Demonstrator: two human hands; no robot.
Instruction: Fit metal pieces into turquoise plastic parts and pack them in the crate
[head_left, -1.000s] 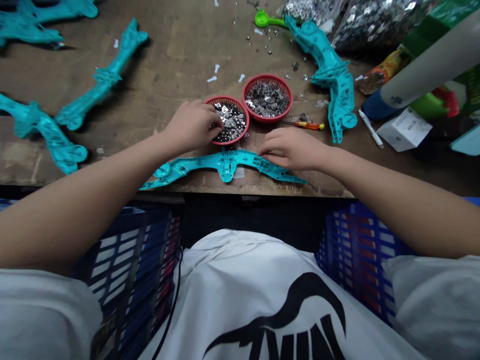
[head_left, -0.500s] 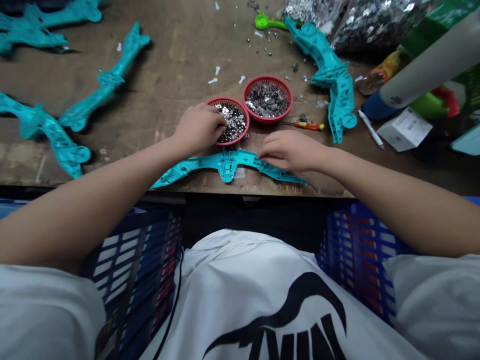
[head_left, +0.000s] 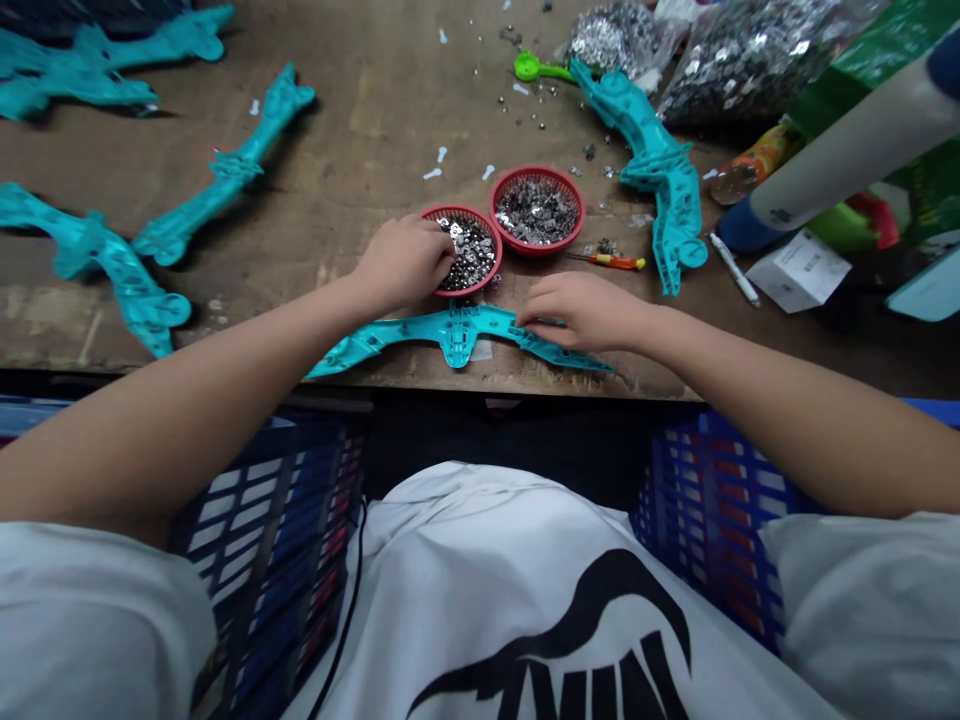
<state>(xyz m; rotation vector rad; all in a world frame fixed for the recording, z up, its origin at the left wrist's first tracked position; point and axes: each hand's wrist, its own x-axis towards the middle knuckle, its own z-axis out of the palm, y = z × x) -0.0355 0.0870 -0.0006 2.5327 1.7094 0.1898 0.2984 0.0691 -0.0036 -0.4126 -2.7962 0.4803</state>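
Note:
A long teal plastic bow-shaped part (head_left: 442, 335) lies along the near edge of the wooden table (head_left: 352, 130). My right hand (head_left: 581, 310) rests on its right limb, fingers curled and pressed down on it. My left hand (head_left: 405, 262) reaches into the nearer red basket (head_left: 486, 270) of small shiny metal pieces, fingers bunched among them; what they hold is hidden. A second red basket (head_left: 538, 207) of darker metal pieces stands just behind.
More teal parts lie at the left (head_left: 112, 265), (head_left: 229, 170) and at the right (head_left: 660, 150). A small orange screwdriver (head_left: 611, 262), a white pen (head_left: 735, 270), a white box (head_left: 796, 270), bags of metal pieces (head_left: 742, 50) and a white tube (head_left: 840, 160) crowd the right. Blue crates (head_left: 277, 540) stand below the table edge.
My left hand has slid slightly right and deeper over the near basket. My right hand stays on the teal part. The view has tilted a little.

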